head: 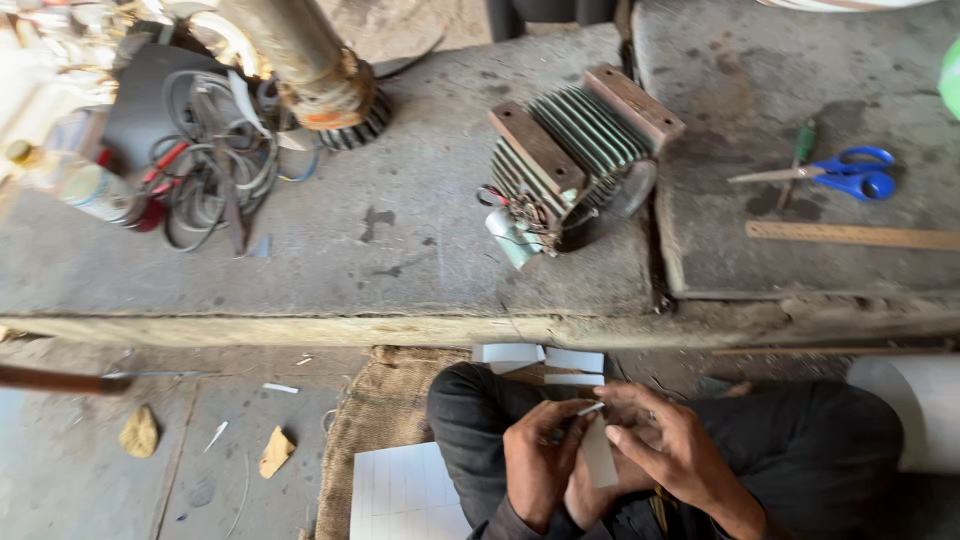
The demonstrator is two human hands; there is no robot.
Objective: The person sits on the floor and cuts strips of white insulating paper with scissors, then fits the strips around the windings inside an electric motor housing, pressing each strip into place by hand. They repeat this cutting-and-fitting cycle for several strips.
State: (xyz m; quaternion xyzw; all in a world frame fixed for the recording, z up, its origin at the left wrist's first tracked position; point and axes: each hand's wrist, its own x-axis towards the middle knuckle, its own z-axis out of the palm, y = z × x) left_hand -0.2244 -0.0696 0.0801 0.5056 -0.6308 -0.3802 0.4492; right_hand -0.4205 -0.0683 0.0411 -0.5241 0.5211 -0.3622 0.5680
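Note:
My left hand (537, 465) and my right hand (665, 442) meet over my lap, both closed on a small white strip of paper (598, 452) that stands between them. The left thumb and fingers pinch its top end, where a thin white tip sticks out. My right fingers press its right edge. I sit cross-legged in dark trousers on a burlap sack (385, 410). A lined white sheet (405, 493) lies by my left knee, and several cut white paper pieces (540, 358) lie just past my knees.
A finned motor stator (570, 160) with wooden end blocks sits on the concrete slab (400, 250). Blue-handled scissors (840, 172) and a wooden ruler (850, 235) lie at right. Tangled wires (210, 160) and a rusty shaft (315, 70) are at left. A white roll (915, 400) rests beside my right leg.

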